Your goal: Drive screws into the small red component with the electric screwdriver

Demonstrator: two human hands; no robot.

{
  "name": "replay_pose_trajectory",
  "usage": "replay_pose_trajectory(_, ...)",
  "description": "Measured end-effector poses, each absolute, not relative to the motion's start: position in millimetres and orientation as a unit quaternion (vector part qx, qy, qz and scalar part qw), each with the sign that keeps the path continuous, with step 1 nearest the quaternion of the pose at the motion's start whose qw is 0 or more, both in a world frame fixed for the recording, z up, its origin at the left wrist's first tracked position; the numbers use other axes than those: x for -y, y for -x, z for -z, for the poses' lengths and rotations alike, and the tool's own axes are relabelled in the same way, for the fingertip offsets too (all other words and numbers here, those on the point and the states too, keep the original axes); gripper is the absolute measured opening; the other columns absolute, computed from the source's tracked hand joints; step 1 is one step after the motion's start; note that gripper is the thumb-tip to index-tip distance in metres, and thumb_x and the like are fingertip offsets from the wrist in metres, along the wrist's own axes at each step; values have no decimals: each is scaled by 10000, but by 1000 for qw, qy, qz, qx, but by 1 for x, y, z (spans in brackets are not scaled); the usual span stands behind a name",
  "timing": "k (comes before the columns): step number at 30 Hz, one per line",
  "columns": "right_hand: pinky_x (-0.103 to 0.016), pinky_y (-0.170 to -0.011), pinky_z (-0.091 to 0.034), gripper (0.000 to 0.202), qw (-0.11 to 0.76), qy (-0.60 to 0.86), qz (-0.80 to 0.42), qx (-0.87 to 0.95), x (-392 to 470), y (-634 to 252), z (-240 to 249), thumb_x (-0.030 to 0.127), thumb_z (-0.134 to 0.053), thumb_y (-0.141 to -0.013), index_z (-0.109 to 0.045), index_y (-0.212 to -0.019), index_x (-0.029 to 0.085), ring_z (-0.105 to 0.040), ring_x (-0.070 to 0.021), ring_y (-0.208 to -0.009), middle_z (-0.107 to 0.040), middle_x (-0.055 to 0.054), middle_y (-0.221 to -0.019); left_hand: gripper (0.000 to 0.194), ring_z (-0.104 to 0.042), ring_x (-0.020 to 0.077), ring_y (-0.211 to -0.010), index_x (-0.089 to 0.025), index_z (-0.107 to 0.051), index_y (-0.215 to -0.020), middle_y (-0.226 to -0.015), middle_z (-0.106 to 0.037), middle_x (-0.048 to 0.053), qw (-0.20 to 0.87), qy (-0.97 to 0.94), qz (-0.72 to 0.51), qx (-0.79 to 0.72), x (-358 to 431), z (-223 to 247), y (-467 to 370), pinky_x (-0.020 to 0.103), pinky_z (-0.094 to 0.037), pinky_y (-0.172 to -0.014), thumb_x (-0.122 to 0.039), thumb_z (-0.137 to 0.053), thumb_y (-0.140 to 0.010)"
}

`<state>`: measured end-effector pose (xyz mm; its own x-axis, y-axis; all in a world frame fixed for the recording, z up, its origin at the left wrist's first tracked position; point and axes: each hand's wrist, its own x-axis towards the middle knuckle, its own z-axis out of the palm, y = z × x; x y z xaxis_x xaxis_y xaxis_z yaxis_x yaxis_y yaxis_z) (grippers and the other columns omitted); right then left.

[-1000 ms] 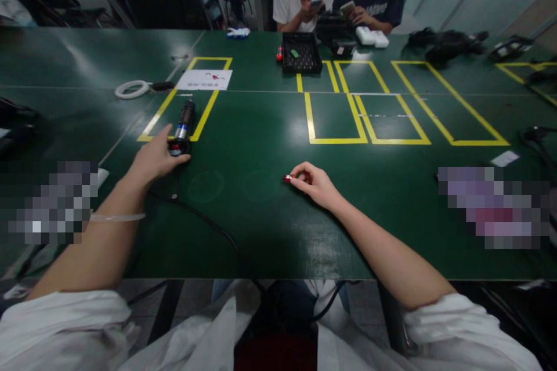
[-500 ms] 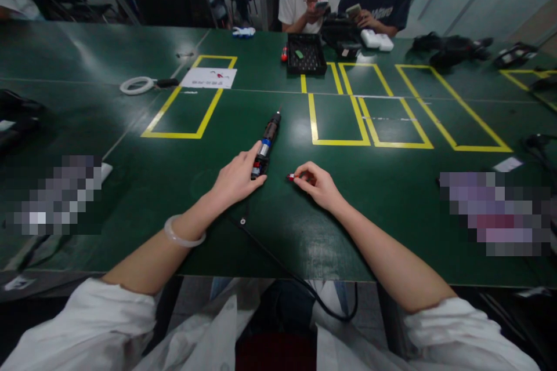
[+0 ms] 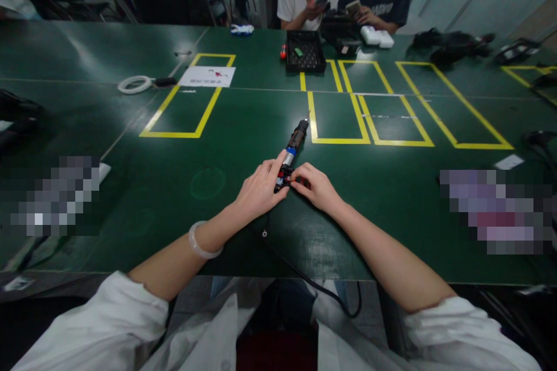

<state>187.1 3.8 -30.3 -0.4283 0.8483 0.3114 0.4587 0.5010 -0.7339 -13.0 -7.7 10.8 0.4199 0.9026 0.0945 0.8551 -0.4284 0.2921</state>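
Observation:
A slim electric screwdriver (image 3: 296,140), dark with a blue and silver band, lies slanted on the green table, its thin bit pointing away from me. My left hand (image 3: 261,185) is wrapped over its near end, thumb and fingers around the body. My right hand (image 3: 317,186) pinches a small red part (image 3: 289,178) between thumb and fingertips, right against the side of the screwdriver's near end. Fingers partly hide that part, so its exact kind is unclear. A black cable (image 3: 300,271) runs from below my left hand over the table's front edge.
Yellow tape rectangles (image 3: 342,141) mark the table. A black tray (image 3: 305,68) with a green piece stands at the far side, near two seated people holding phones. A white paper (image 3: 206,76) and a coiled white cable (image 3: 133,85) lie far left. Blurred-out objects flank me.
My left hand has shifted right with the screwdriver, bringing its near end up to the red part. My right hand stays nearly in place, still pinching.

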Motion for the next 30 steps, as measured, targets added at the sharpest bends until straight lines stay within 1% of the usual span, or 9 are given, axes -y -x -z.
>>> replay_pose_trajectory(3,-298,-758,-471,71,350,413,-283,792,-3,-187,30,250,-592,-940,-649,-973,227,-571,-164,-836,-580,-55,-1035,828,-568,299,-1196,-214,-152,-1613,-1341,-531,150,90,-837,-125,-524,9,-10,12,362,-527,-873,-342,-570,-911)
replay_pose_trajectory(7,-308,-749,-488,109,352,408,-289,791,0,-187,24,267,-587,-942,-674,-979,213,-591,-169,-803,-610,-65,-974,819,-574,293,-1169,-218,-162,-1614,-1324,-540,147,68,-838,-123,-527,9,-8,9,336,-527,-828,-398,-569,-927)
replay_pose_trajectory(10,-313,-752,-497,149,356,404,-291,790,3,-187,20,291,-579,-948,-683,-1016,209,-604,-169,-790,-643,-76,-999,816,-591,287,-1123,-198,-160,-1616,-1289,-553,152,55,-832,-114,-541,6,-8,8,327,-521,-809,-440,-554,-943)
replay_pose_trajectory(15,-306,-745,-498,177,353,394,-307,791,4,-189,18,319,-560,-963,-662,-1066,217,-601,-157,-744,-658,-56,-982,836,-590,310,-1130,-185,-151,-1620,-1280,-553,160,61,-822,-93,-558,-1,-11,9,351,-528,-802,-462,-554,-941)
replay_pose_trajectory(18,-294,-734,-489,183,346,387,-307,797,3,-191,20,283,-564,-953,-643,-1104,215,-608,-156,-779,-635,-53,-1007,839,-582,314,-1146,-202,-136,-1623,-1278,-554,158,56,-825,-90,-555,-4,-13,14,358,-529,-814,-451,-554,-939)
replay_pose_trajectory(21,-284,-729,-479,177,341,389,-309,798,2,-193,20,254,-565,-948,-642,-1100,203,-603,-155,-793,-624,-53,-998,841,-574,317,-1156,-212,-128,-1625,-1291,-547,163,54,-823,-82,-560,-8,-15,25,365,-529,-829,-451,-551,-939)
replay_pose_trajectory(27,-256,-709,-450,148,332,389,-312,801,0,-197,20,224,-564,-951,-654,-1061,180,-584,-128,-752,-620,-41,-957,857,-550,359,-1204,-191,-117,-1629,-1359,-515,194,48,-786,-57,-614,-26,-15,71,441,-514,-900,-533,-502,-944)
replay_pose_trajectory(30,-248,-705,-438,137,326,390,-309,804,0,-197,21,209,-566,-949,-666,-1034,172,-581,-124,-748,-616,-36,-929,887,-529,379,-1238,-168,-123,-1628,-1382,-506,209,45,-757,-53,-650,-42,-14,107,489,-488,-963,-580,-494,-935)
